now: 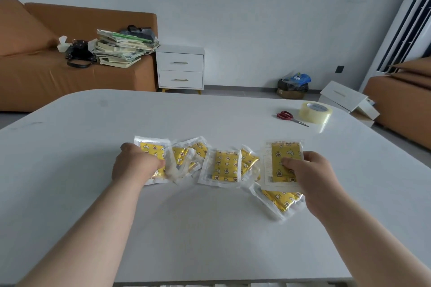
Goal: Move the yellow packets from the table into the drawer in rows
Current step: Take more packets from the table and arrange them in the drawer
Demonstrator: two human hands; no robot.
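Observation:
Several yellow packets in clear wrapping lie in a loose row across the middle of the white table (210,228). My left hand (134,166) grips the leftmost packets (152,149), its fingers curled over them. My right hand (312,172) holds a packet (283,154) at the right end, thumb on top, lifted slightly above another packet (279,200). A flat packet (225,165) lies in the middle between my hands. The drawer shows only as a thin strip (221,285) at the bottom edge, under the table front.
Red-handled scissors (289,117) and a roll of clear tape (314,112) lie at the table's far right. Beyond stand a white nightstand (180,67), an orange sofa (35,60) with stacked books (121,50), and loose white drawer boxes (345,98) on the floor.

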